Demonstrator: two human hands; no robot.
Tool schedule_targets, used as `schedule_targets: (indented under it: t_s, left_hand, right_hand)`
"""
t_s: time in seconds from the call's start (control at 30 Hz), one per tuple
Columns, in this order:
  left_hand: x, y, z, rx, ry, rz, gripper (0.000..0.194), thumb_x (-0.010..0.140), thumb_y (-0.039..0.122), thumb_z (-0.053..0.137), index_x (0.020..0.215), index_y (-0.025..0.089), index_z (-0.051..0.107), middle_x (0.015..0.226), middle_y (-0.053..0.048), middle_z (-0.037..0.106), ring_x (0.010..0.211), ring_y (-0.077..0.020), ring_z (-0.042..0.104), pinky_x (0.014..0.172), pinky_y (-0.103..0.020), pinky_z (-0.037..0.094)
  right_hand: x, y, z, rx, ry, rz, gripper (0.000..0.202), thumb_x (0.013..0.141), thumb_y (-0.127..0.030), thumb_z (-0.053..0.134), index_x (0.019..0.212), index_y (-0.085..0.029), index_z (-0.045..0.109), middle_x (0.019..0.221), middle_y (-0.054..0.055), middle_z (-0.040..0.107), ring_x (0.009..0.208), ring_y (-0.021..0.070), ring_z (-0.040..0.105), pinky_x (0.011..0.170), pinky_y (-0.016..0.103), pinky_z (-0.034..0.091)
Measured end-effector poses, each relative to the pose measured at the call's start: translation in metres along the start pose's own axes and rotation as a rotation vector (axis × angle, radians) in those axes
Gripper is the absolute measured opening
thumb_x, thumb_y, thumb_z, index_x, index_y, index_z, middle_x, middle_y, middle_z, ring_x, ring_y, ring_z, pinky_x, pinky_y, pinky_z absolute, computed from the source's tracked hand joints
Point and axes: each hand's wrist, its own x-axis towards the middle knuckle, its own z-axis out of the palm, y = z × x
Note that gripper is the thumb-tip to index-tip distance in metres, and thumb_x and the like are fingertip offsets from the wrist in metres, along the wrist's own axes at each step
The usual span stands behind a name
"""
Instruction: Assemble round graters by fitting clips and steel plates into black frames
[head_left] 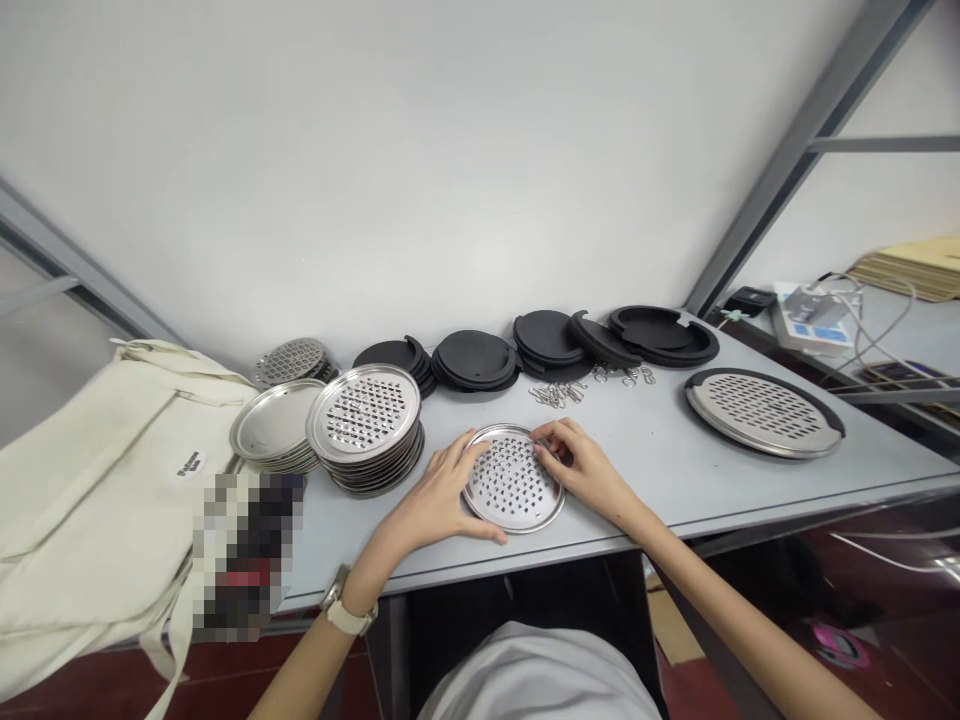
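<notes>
A round metal grater plate [512, 490] with many raised holes lies on the table in front of me. My left hand [442, 495] spans its left side, fingers at the upper left rim and thumb stretched along the lower edge. At the upper right rim, my right hand [576, 462] has its thumb and curled fingers closed on the plate's edge. Whether anything small sits between those fingertips is hidden. To the left stands a stack of similar grater plates [364, 412]. Just beyond the plate lies a heap of small metal clips [559, 393].
Black round plastic pieces [476, 358] lie in piles along the wall. Smooth metal discs [277, 422] are stacked at left, beside a cream cloth bag [97, 480]. A grater in a black holder [765, 412] rests at right. More small metal hooks [626, 375] lie near the back.
</notes>
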Motion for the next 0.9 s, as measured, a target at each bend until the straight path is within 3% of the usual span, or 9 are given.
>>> schedule_targets:
  t_s: [0.13,0.3,0.9]
  left_hand:
    - [0.009,0.004,-0.005,0.092,0.014,0.151,0.120,0.061,0.074,0.071,0.152,0.023,0.012,0.158,-0.015,0.014,0.146,-0.0357,0.012,0.118,-0.054,0.016]
    - [0.031,0.014,-0.006,0.131,-0.062,0.294,0.123,0.059,0.074,0.071,0.152,0.018,0.013,0.155,-0.016,0.022,0.145,-0.0353,0.014,0.119,-0.052,0.015]
    - [0.038,0.019,0.004,0.100,0.058,0.311,0.118,0.053,0.068,0.077,0.145,0.019,0.021,0.141,-0.016,0.037,0.134,-0.0368,0.031,0.114,-0.052,0.023]
  right_hand:
    - [0.000,0.000,0.002,0.011,-0.003,0.018,0.019,0.091,-0.027,0.050,0.098,-0.018,0.065,0.091,0.006,0.053,0.076,0.0193,0.056,0.072,0.035,0.048]
    - [-0.001,0.001,0.004,0.011,0.007,-0.002,0.020,0.092,-0.027,0.050,0.100,-0.017,0.066,0.095,0.008,0.054,0.080,0.0206,0.058,0.076,0.037,0.049]
    - [0.000,-0.006,0.001,0.026,0.024,-0.034,0.016,0.086,-0.019,0.051,0.093,-0.019,0.065,0.096,0.007,0.052,0.087,0.0214,0.059,0.082,0.038,0.051]
